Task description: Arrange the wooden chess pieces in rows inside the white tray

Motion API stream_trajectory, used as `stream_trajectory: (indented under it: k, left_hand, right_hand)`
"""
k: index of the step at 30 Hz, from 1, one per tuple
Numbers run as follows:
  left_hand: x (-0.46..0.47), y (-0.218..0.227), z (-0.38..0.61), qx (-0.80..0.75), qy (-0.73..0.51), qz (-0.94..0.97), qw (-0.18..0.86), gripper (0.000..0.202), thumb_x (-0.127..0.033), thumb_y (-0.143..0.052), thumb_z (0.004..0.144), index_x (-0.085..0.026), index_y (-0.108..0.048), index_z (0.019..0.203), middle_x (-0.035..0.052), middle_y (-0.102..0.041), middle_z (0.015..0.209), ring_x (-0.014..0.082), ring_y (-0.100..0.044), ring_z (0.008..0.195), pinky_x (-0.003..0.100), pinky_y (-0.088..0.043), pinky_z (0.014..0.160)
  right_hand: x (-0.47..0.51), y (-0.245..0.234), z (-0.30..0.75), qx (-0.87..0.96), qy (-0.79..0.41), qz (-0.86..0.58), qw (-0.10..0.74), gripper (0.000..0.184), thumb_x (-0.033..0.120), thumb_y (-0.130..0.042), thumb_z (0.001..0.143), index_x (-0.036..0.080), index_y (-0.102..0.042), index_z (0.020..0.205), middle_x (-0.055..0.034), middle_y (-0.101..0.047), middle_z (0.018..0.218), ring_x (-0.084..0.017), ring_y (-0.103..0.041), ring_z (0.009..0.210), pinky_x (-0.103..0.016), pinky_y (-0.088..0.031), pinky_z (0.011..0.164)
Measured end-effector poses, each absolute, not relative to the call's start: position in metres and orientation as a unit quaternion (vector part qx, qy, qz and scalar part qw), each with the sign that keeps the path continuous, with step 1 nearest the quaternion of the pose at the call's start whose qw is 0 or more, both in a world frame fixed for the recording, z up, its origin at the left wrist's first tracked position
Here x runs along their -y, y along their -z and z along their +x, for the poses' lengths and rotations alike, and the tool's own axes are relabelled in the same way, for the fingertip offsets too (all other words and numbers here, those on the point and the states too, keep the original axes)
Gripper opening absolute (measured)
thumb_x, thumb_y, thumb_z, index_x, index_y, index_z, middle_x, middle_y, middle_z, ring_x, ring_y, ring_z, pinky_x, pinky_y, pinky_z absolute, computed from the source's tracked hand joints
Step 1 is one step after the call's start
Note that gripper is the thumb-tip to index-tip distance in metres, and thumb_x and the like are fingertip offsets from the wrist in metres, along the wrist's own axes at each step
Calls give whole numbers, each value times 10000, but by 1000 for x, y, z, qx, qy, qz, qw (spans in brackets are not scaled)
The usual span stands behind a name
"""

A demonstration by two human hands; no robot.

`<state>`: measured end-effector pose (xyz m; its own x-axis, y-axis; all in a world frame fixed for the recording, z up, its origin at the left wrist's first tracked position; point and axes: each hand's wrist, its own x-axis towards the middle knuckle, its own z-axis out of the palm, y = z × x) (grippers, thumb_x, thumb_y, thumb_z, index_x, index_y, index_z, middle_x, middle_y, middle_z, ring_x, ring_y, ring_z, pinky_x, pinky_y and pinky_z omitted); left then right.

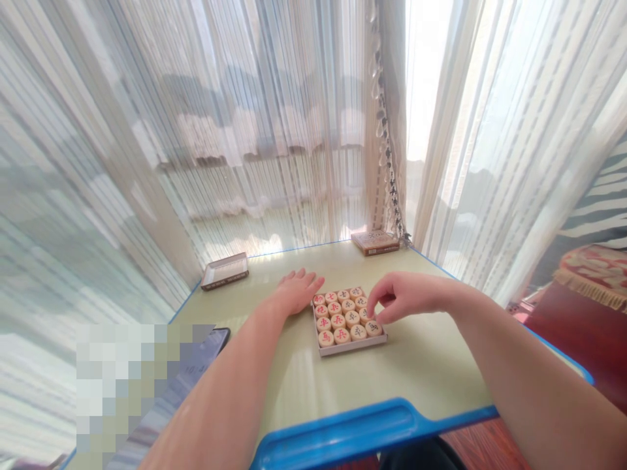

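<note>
A shallow cardboard box [353, 348] sits on the pale green table [304, 385], filled with rows of round wooden Chinese chess pieces [337, 320]. Those on the left carry red characters, those on the right black ones. My left hand [297, 292] lies flat on the table by the box's far left corner, fingers spread, holding nothing. At the box's right side, my right hand [399, 297] is curled, its thumb and index fingertip closed on a black-marked chess piece [373, 328] in the near right corner. The fingertips partly hide the pieces there.
An open box lid [225, 271] lies at the table's far left corner. A flat patterned box [375, 242] stands at the far right. On the left is a phone [196, 369], partly pixelated. A raised blue rim [337, 434] edges the table; curtains [274, 130] hang behind.
</note>
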<state>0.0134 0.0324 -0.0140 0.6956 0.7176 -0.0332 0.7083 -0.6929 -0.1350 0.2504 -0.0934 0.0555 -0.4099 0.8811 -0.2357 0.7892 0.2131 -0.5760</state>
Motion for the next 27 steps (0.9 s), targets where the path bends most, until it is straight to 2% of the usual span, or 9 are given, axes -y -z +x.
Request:
stream_trajectory:
  k: [9, 27]
  left_hand:
    - [-32, 14, 13, 377, -38, -923, 66, 453, -280, -255, 893, -231, -295, 1342, 110, -348, 1389, 243, -253, 1300, 445, -221, 1028]
    - [-32, 13, 14, 391, -41, -918, 61, 453, -316, -253, 899, -226, -292, 1342, 113, -362, 1379, 235, -270, 1294, 426, -213, 1029]
  right_hand:
    - [89, -48, 247, 783, -338, -521, 40, 330, 418, -671, 594, 228, -706, 862, 47, -448, 572, -78, -361, 512, -231, -255, 469]
    - [88, -47, 249, 770, -345, -536, 36, 340, 446, -687, 569, 230, -694, 831, 44, -458, 592, -79, -366, 510, -230, -253, 454]
